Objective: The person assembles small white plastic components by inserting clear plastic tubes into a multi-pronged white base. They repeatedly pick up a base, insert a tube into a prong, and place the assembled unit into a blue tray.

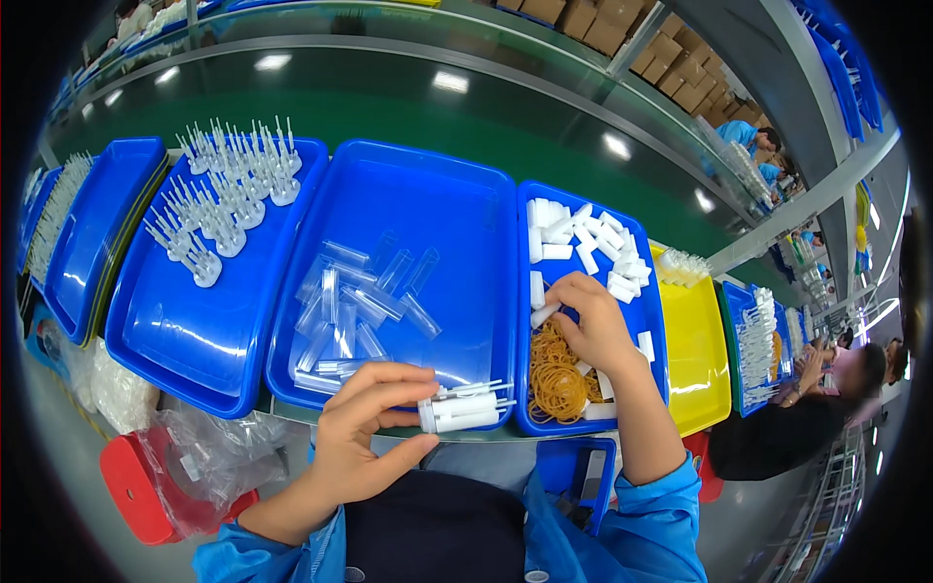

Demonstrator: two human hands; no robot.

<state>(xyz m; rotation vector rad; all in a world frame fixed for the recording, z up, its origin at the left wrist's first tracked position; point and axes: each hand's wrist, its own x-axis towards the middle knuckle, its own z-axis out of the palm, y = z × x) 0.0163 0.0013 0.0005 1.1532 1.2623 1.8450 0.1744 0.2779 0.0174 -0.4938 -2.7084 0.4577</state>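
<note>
My left hand (352, 432) grips a white piece with several thin prongs (465, 406) by its round base, prongs toward the right. White cylinders sit among the prongs. Over the blue tray at the right (659, 321), my right hand (595, 316) pinches a small white cylinder (545, 314) between thumb and fingers. Loose white cylinders (589, 233) are scattered in the far part of that tray. A heap of tan rubber bands (558, 377) lies in its near part, just below my right fingers. Clear plastic tubes (374, 296) lie in the middle blue tray (428, 185).
Farther left, a blue tray (185, 345) holds several upright white pronged pieces (228, 199). A yellow tray (698, 360) adjoins the right tray. A red stool (146, 491) with plastic bags stands below at left. Another person (807, 408) sits at far right. Behind the trays runs a green conveyor (408, 97).
</note>
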